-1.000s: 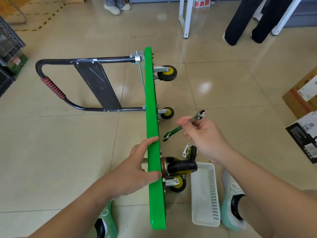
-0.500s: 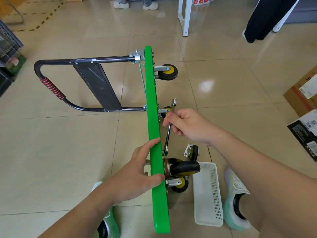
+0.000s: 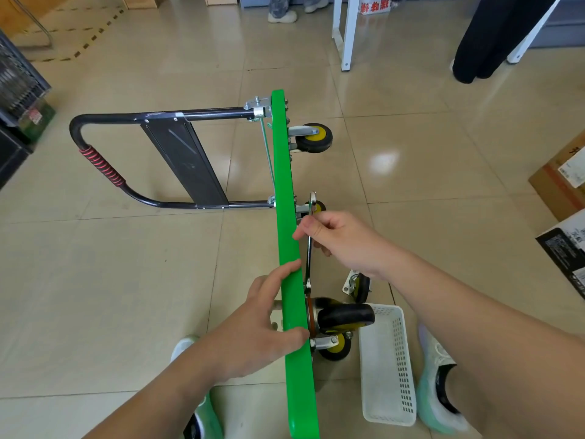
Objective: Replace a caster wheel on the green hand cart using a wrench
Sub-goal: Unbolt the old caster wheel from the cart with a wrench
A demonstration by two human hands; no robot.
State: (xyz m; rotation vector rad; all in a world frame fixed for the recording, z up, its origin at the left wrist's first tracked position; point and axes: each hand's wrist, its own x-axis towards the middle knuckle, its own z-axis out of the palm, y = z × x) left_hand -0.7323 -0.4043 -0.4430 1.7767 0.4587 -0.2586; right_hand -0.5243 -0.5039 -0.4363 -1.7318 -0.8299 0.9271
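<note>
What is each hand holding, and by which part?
The right hand grips the wrench around the middle of its shaft. The left hand holds the green cart deck by its upturned edge, beside the large caster.

We see a white perforated plastic basket (image 3: pixel 406 359) lower right, a brown cardboard box (image 3: pixel 555 185) far right, and white metal table legs (image 3: pixel 348 33) at the top.

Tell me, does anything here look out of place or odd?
Yes. The green cart stands tipped on its edge, wheels pointing sideways rather than down. One loose caster lies on the floor beside the white basket, attached to nothing. Both fit a wheel swap: the right hand holds a wrench by the underside.
</note>
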